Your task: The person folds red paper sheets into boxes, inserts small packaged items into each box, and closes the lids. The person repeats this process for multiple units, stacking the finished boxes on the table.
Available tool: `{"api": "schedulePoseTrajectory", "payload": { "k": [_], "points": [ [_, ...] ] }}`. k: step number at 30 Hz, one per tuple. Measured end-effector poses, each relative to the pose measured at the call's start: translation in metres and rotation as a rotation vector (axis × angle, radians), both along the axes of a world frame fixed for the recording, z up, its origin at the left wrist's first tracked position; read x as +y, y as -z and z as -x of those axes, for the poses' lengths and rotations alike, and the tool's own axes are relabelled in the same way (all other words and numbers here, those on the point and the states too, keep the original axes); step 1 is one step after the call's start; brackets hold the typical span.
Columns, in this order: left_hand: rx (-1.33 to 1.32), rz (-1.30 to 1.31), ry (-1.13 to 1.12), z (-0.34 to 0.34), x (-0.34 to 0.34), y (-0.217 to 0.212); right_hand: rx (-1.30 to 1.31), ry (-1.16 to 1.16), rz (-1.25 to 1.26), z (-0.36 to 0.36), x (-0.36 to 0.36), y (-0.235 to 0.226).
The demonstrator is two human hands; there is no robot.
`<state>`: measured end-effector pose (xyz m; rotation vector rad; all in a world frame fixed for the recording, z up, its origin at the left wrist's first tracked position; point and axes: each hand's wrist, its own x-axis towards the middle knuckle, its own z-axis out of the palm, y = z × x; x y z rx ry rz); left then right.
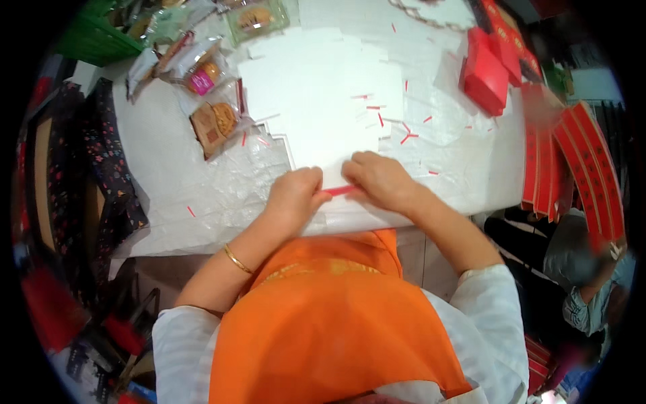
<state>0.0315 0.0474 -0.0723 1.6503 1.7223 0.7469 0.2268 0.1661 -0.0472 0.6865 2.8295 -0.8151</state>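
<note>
Head view, frame centre: left hand (294,193) and right hand (381,180) pinch a thin red strip (341,191) over white card (316,101).

red strip (340,191): ends hidden under hands | red boxes (501,30): cut by top edge

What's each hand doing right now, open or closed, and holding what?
Left hand: closed, pinching one end of the thin red paper strip.
Right hand: closed on the strip's other end, over the white flat cardboard sheet.
</note>
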Motion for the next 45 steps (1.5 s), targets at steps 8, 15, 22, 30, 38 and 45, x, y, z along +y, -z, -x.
{"api": "schedulePoseTrajectory", "payload": {
  "k": [8,15,22,30,38,45],
  "points": [
    [0.176,-0.302,0.134,-0.006,-0.016,-0.015,0.405,-0.085,-0.417,-0.009,-0.039,0.006],
    [0.468,-0.642,0.174,0.047,0.008,-0.018,0.457,-0.123,-0.454,-0.067,-0.031,-0.017],
    [0.573,-0.835,0.297,0.061,0.040,-0.009,0.479,-0.133,-0.442,-0.106,-0.029,-0.040],
    [0.622,-0.741,0.325,0.012,0.027,-0.015,0.363,0.182,-0.358,-0.098,-0.013,-0.023],
    [0.605,-0.611,0.291,-0.029,0.007,0.004,0.557,0.200,-0.429,-0.025,-0.045,0.036],
    [0.584,-0.583,0.145,0.032,-0.003,0.009,0.643,0.152,-0.468,-0.032,-0.045,0.046]
  ]
}}
